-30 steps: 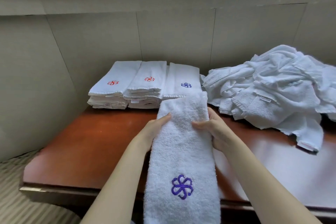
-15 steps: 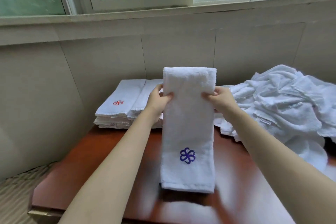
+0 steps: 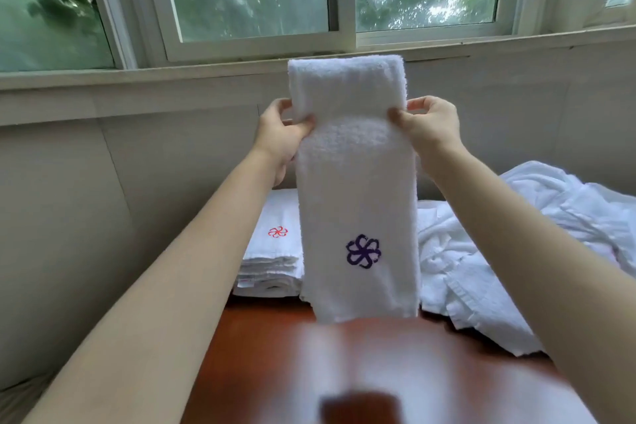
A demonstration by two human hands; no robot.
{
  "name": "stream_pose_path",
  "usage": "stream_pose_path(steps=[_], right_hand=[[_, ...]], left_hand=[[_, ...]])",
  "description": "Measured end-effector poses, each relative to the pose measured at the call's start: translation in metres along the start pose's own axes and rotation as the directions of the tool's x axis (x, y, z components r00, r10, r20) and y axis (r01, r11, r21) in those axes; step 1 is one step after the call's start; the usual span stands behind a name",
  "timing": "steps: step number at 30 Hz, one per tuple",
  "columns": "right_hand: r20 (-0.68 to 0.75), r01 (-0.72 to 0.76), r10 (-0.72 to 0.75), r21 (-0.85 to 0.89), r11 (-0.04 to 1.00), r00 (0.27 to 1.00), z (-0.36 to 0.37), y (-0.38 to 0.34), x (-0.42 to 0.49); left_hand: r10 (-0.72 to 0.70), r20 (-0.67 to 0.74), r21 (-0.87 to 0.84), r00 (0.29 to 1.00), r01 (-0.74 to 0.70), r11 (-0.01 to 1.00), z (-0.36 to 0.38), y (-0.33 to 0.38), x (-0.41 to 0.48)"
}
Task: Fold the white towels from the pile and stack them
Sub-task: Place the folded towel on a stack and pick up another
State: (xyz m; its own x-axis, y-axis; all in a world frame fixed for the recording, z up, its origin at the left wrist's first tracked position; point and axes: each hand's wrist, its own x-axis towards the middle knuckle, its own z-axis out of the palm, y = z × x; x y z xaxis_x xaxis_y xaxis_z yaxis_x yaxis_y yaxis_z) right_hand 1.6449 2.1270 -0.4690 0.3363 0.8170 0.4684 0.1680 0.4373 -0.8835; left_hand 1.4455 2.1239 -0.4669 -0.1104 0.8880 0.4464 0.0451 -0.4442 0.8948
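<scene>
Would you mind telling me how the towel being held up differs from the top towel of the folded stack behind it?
The held towel hangs upright, pinched between the left hand and right hand; the stacked towel lies flat on its stack. The held towel's flower emblem is purple; the stacked towel's is red. Both are white and folded.

The held towel point(image 3: 358, 203) hides part of the folded stack point(image 3: 272, 251); the pile point(image 3: 499, 251) is cut off at right.
</scene>
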Motion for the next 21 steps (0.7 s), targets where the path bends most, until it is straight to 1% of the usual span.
stream_pose_path(steps=[4,6,8,9,11,12,13,14,15,17,19,20,21], right_hand=[[-0.104,-0.04,0.03,-0.093,0.995,0.994,0.035,0.046,0.06],[-0.107,-0.102,0.089,-0.119,0.988,0.99,0.054,0.088,0.09],[-0.067,-0.205,0.197,-0.15,0.967,0.978,0.075,0.146,0.107],[-0.017,-0.257,0.258,-0.169,0.952,0.966,0.084,0.181,0.109],[0.105,-0.367,0.387,-0.172,0.914,0.916,0.099,0.248,0.102],[0.128,-0.413,0.436,-0.176,0.894,0.891,0.103,0.278,0.096],[0.107,-0.433,0.453,-0.168,0.886,0.885,0.106,0.299,0.09],[0.065,-0.421,0.435,-0.162,0.893,0.898,0.107,0.316,0.089],[0.041,-0.387,0.397,-0.153,0.909,0.917,0.107,0.325,0.09],[0.061,-0.291,0.299,-0.114,0.95,0.952,0.11,0.328,0.099],[0.065,-0.228,0.233,-0.075,0.971,0.97,0.116,0.32,0.106],[0.06,-0.206,0.213,-0.101,0.973,0.975,0.12,0.317,0.109],[0.067,-0.186,0.2,-0.169,0.968,0.978,0.124,0.316,0.111]], left_hand=[[-0.092,-0.017,0.035,0.996,0.093,0.995,0.014,-0.039,0.066],[-0.127,-0.071,0.06,0.989,0.131,0.99,0.023,-0.08,0.103],[-0.19,-0.108,0.169,0.976,0.207,0.964,0.031,-0.139,0.129],[-0.258,-0.113,0.243,0.96,0.278,0.929,0.034,-0.171,0.136],[-0.429,-0.079,0.402,0.9,0.423,0.812,0.035,-0.237,0.14],[-0.481,-0.057,0.512,0.875,0.439,0.738,0.034,-0.265,0.14],[-0.487,-0.051,0.622,0.872,0.409,0.668,0.03,-0.287,0.141],[-0.452,-0.055,0.691,0.89,0.361,0.627,0.028,-0.303,0.145],[-0.404,-0.051,0.708,0.913,0.319,0.631,0.027,-0.311,0.15],[-0.306,-0.03,0.683,0.952,0.243,0.689,0.027,-0.315,0.16],[-0.221,-0.076,0.636,0.972,0.218,0.74,0.029,-0.312,0.167],[-0.194,-0.108,0.638,0.975,0.218,0.738,0.029,-0.311,0.168],[-0.182,-0.13,0.666,0.975,0.222,0.712,0.028,-0.311,0.167]])
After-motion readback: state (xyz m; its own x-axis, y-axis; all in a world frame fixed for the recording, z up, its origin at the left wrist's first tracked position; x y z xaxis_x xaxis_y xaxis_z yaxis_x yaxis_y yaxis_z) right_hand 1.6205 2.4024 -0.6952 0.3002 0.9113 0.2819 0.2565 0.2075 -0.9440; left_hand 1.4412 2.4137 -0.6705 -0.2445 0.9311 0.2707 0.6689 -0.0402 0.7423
